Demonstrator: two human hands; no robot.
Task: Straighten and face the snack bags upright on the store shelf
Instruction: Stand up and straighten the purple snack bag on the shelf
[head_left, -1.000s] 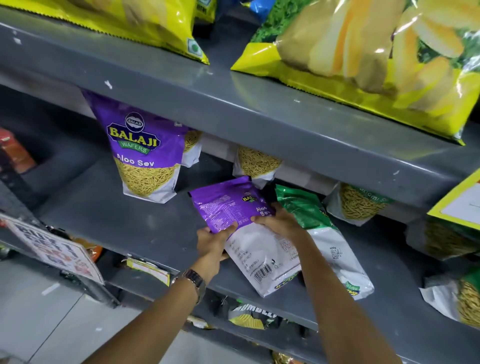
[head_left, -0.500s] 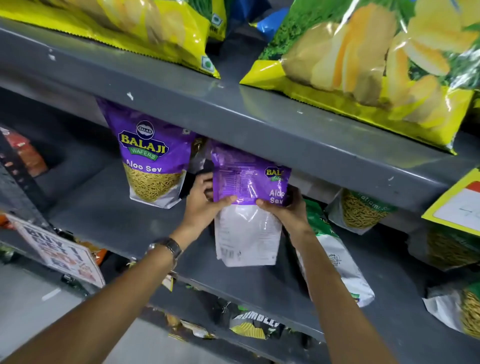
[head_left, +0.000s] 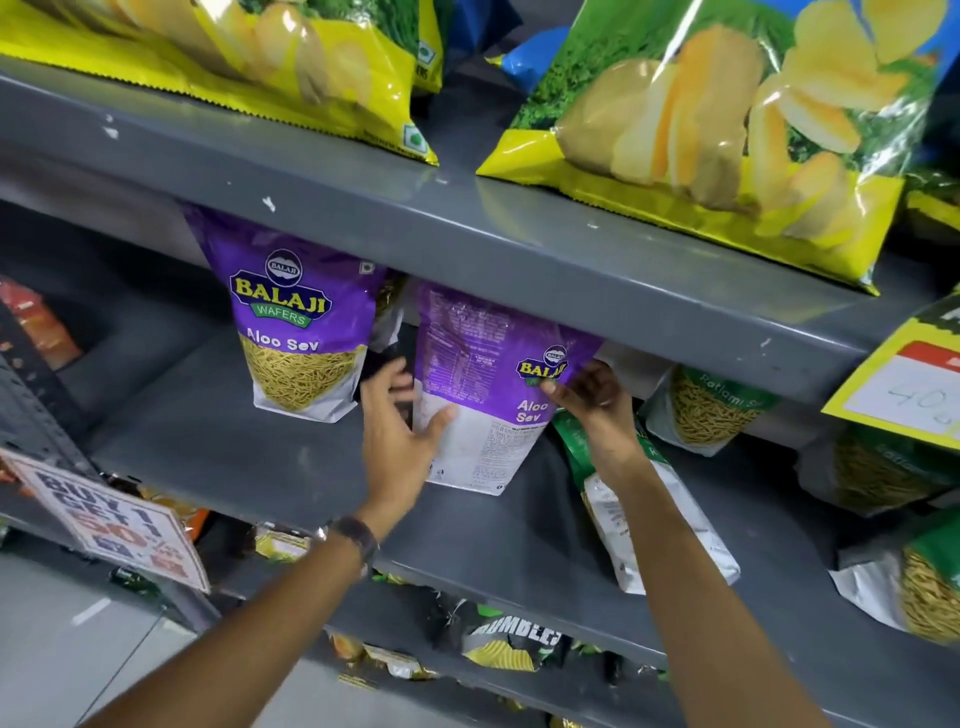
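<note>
A purple and white Aloo Sev bag (head_left: 483, 379) stands upright on the grey middle shelf (head_left: 249, 457), its printed back side towards me. My right hand (head_left: 592, 400) grips its right edge near the logo. My left hand (head_left: 400, 421) rests against its left edge with fingers spread, thumb on the white lower part. To its left stands another purple Aloo Sev bag (head_left: 298, 332), front facing out. A green and white bag (head_left: 639, 499) lies flat on the shelf under my right forearm.
Ratlami sev bags (head_left: 701, 410) stand further right, with several more at the right edge. Big yellow chip bags (head_left: 717, 114) lie on the upper shelf. A promo sign (head_left: 109, 525) sticks out at lower left. A yellow price tag (head_left: 904, 384) hangs at right. Snack packs fill the lower shelf.
The purple bag went from lying flat on the green bag to standing upright further back on the shelf. My left hand has loosened from a grip to a spread touch.
</note>
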